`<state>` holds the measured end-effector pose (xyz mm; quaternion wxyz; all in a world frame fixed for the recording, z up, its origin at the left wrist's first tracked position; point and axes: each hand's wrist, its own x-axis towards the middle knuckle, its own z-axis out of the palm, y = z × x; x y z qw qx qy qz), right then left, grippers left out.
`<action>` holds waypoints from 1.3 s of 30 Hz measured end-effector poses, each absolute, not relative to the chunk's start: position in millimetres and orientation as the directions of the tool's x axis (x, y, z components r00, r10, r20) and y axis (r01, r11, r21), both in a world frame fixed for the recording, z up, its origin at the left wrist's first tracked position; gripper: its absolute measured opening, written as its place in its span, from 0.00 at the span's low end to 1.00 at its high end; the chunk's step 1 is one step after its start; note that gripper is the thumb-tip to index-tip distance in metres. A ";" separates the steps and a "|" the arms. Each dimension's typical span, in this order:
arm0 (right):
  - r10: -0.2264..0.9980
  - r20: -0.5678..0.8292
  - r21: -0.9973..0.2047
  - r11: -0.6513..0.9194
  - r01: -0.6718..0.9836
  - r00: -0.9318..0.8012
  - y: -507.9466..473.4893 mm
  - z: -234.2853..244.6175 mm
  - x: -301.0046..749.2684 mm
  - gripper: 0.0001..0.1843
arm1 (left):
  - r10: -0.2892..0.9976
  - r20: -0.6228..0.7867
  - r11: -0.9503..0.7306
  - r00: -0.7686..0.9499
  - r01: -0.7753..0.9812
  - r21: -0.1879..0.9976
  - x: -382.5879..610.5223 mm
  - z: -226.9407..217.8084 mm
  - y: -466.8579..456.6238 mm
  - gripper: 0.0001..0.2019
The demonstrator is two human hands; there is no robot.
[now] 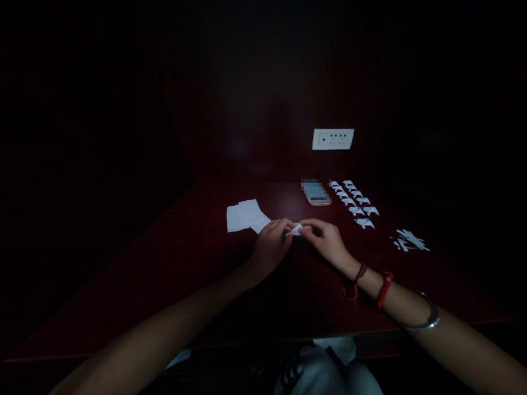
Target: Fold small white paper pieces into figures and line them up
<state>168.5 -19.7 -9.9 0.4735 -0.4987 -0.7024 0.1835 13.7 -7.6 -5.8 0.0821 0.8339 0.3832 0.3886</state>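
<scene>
Paper [296,230]: one small white piece, centre of the table [313,296], between the hands; creases too small to read.
Left hand [274,242]: at eight o'clock of the paper, fingertips closed on it.
Right hand [327,240]: at four o'clock, thumb and fingers pinching the opposite side. Risk: uneven pull from the two hands could skew or tear the paper; dim light could hide a crooked edge.
Sheets [237,218]: overlapping, toward ten o'clock, nearest one running up to the left hand; contact unclear. Risk: a shift of that hand could drag them.
Folded pieces [348,201]: two rows, two o'clock, beside the phone [318,193]. Risk: a careless reach could scatter them.
Scraps [411,240]: three o'clock, loose; a sweeping sleeveless forearm could spread them.
</scene>
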 end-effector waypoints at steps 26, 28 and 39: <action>0.795 0.601 -0.617 0.530 0.582 -0.086 -28.0 -2.0 165.4 0.09 | 0.650 0.645 -0.734 0.402 0.553 0.394 17.1 -4.8 -9.3 0.04; 0.789 0.608 -0.609 0.533 0.587 -0.087 -27.5 -2.8 165.6 0.08 | 0.645 0.648 -0.739 0.405 0.545 0.395 17.3 -4.7 -9.4 0.04; 0.760 0.628 -0.556 0.589 0.586 -0.168 -31.3 1.3 166.2 0.06 | 0.635 0.634 -0.754 0.442 0.531 0.386 16.3 -4.1 -10.5 0.04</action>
